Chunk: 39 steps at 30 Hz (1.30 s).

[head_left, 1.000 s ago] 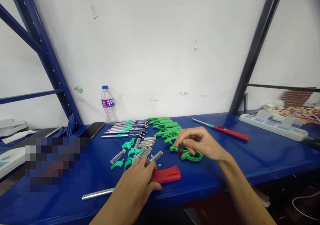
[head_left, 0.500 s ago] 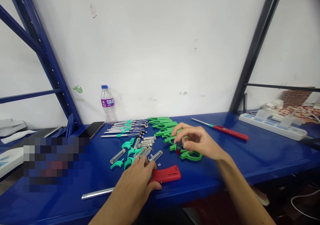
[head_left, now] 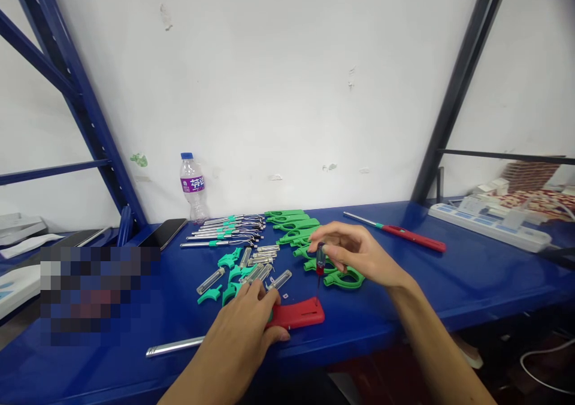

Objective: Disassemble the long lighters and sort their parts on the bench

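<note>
My left hand (head_left: 242, 324) lies over the middle of a red long-neck lighter (head_left: 297, 314), gripping it flat on the bench, its silver tube pointing left. In my right hand (head_left: 366, 254), a small screwdriver (head_left: 320, 262) with a dark clear and red handle is pinched between the fingers. Its shaft points down, with the tip at or just above the lighter's right end; contact cannot be made out. Clear fuel tanks (head_left: 281, 280) and teal triggers (head_left: 209, 295) are scattered beyond my left hand. Green lighter housings (head_left: 345, 278) lie in a row behind my right hand.
Silver lighter tubes with wires (head_left: 224, 232) lie at the back, beside a plastic bottle (head_left: 193, 186) and a phone (head_left: 164, 234). Another red lighter (head_left: 413, 238) rests to the right, before a white power strip (head_left: 489, 226). The blue bench (head_left: 381, 330) ends close in front.
The screwdriver has come slightly lower and more upright, its shaft now reaching the lighter's end. My right fingers have shifted around its handle. My left hand and the lighter stay in place.
</note>
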### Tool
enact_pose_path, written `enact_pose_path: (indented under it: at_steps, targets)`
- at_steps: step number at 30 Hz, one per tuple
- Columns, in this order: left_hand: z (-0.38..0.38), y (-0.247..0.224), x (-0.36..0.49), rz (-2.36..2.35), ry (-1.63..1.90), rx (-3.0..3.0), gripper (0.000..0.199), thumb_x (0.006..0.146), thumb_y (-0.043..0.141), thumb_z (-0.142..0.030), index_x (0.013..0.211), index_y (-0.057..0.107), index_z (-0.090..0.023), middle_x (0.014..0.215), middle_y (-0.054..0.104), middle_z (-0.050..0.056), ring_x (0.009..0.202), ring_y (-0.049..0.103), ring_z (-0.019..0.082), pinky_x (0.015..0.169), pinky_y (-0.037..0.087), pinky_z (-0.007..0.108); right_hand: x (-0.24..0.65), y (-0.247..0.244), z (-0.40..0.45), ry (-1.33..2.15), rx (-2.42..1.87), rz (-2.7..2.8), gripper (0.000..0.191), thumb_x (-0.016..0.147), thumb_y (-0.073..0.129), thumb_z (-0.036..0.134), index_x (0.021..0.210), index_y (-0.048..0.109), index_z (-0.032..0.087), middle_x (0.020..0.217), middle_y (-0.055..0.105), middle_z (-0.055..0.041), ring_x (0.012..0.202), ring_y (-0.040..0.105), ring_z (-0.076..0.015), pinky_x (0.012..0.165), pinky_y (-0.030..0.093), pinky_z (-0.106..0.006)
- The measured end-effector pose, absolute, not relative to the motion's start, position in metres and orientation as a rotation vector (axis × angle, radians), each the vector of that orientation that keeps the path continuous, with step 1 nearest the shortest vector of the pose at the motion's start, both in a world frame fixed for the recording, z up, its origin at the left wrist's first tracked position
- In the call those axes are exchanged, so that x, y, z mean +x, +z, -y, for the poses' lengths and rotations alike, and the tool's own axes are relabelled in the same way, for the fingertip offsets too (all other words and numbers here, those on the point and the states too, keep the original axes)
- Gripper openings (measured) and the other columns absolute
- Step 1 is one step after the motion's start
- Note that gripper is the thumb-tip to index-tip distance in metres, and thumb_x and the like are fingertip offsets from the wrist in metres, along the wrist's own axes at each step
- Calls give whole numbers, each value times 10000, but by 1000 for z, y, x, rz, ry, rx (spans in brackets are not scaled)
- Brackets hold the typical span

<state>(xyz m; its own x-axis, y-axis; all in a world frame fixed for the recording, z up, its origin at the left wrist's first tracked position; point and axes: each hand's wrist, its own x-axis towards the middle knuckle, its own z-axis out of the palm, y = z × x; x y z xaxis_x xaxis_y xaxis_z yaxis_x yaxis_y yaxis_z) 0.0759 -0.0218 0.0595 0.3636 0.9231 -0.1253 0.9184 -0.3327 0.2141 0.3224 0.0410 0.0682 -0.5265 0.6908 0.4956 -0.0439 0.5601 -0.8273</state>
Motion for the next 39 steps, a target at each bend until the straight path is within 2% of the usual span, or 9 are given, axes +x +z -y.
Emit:
enact_pose_path:
  at_steps: [4,9,13,18,22,27,31,36,39]
  targets:
    - [19,57,75,-1642,34,2391,312,934,705,-330,1220,668,-211,1289,621,109,1235,598,333,984,530,463,321,69,-40,956,-490,1904,110,926,788,349,945,779,241,1055,632,-41,665,500,-94,506,401,-201]
    - [20,58,75,-1650,33,2378,326,933,706,-343,1230,666,-213,1306,618,111,1252,587,334,999,521,463,322,69,-40,967,-537,1921,216,1044,616,408,1133,757,271,1033,671,-53,579,475,-84,482,381,-218]
    - [22,58,75,-1650,35,2361,327,934,704,-329,1235,666,-207,1304,616,116,1248,587,333,1006,515,466,320,69,-41,852,-511,1941,179,935,770,420,948,796,243,1001,633,-42,667,495,-108,540,392,-235]
    - [22,56,74,-1641,55,2373,308,934,703,-323,1219,669,-211,1295,619,109,1260,577,336,1001,514,466,319,70,-40,951,-562,1909,199,1043,618,373,1152,752,275,1053,673,-51,560,450,-80,484,379,-228]
    - [21,56,74,-1660,32,2360,315,933,706,-328,1225,665,-216,1299,617,111,1251,582,330,1004,511,459,319,70,-39,877,-527,1898,134,948,755,369,967,783,239,1014,629,-40,637,487,-97,518,395,-229]
    - [22,57,76,-1657,38,2362,299,933,706,-319,1213,668,-219,1288,620,103,1240,587,317,1001,512,446,319,69,-39,960,-542,1919,183,1013,662,395,1084,766,264,1002,657,-40,578,465,-90,480,376,-228]
    - [22,57,76,-1661,33,2346,310,936,701,-320,1225,667,-214,1284,618,106,1222,594,316,999,512,449,318,70,-40,853,-507,1918,179,904,801,411,944,784,238,981,629,-39,704,522,-129,561,421,-241]
    - [22,57,75,-1655,51,2351,311,937,698,-321,1228,666,-216,1288,613,106,1221,592,317,1002,506,454,318,71,-38,933,-568,1920,212,1030,627,397,1108,743,238,1025,673,-58,602,479,-101,509,411,-227]
    - [22,58,76,-1651,63,2351,293,939,691,-308,1218,670,-222,1282,617,105,1202,605,315,988,513,448,318,71,-38,897,-520,1942,204,976,704,413,961,761,218,1063,635,-66,654,499,-109,499,415,-216]
